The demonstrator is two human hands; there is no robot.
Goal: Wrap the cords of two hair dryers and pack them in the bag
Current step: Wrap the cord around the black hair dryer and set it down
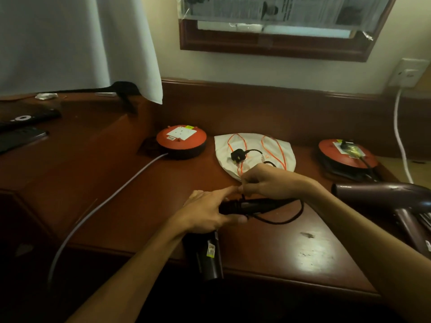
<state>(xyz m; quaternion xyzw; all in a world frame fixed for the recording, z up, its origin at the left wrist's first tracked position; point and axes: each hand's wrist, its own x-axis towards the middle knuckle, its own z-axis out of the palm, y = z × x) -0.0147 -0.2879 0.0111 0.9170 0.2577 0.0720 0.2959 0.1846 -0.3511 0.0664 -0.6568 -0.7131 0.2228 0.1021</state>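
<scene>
Wooden desk w/ white bag; both hands clamped on dryer, cord.

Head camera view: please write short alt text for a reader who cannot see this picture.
A person's left hand grips the handle of a dark hair dryer on a wooden desk, while the right hand pinches its black cord. Behind them the plug lies on a white bag with orange strings; a second hair dryer lies to the right.
</scene>
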